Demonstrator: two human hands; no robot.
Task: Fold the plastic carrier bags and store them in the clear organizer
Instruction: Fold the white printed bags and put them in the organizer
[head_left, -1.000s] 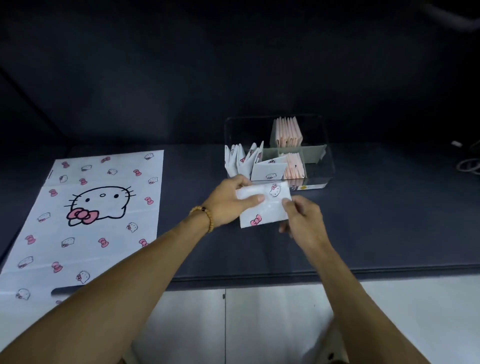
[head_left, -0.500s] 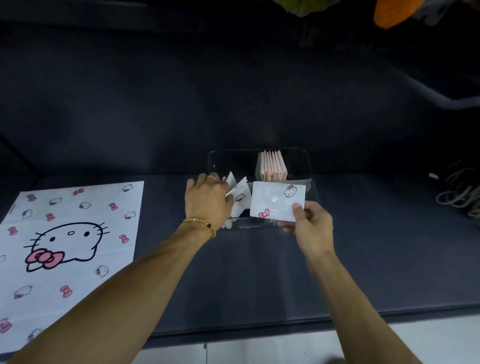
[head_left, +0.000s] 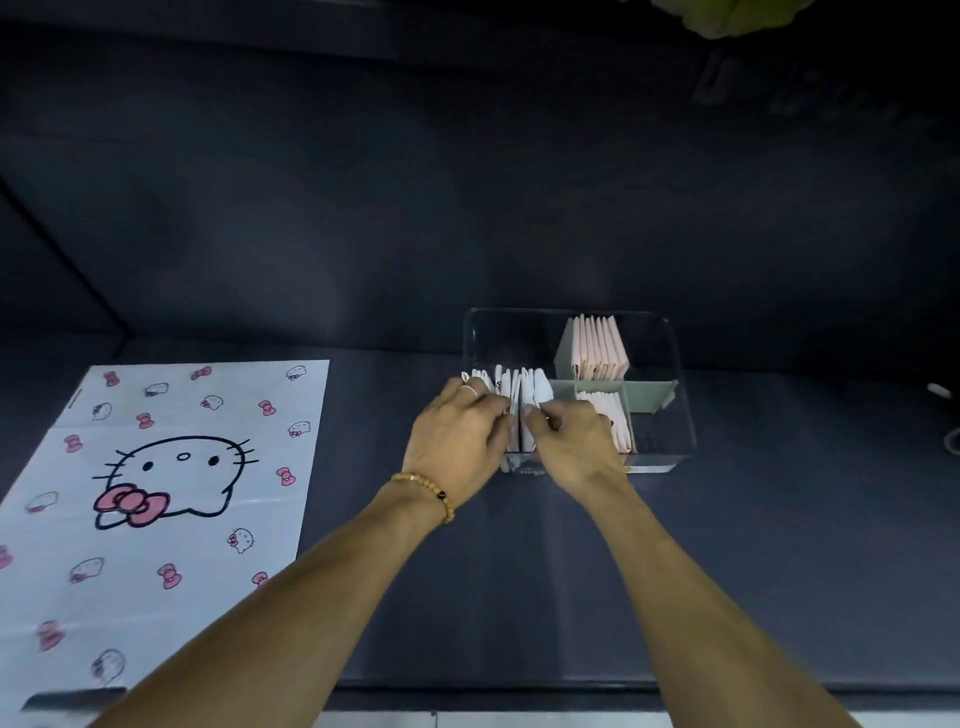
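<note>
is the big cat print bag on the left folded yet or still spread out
Spread out. The cat print bag lies flat and open on the dark table, its whole printed face showing.

place: unclear | dark cloth-draped table (head_left: 779, 545) and backdrop (head_left: 363, 182), staged workstation

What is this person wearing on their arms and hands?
Both forearms are bare, no sleeves in view. The left hand has a beaded bracelet of tan beads with one dark bead at the wrist, and a pale ring on one finger. The right hand shows nothing worn.
</note>
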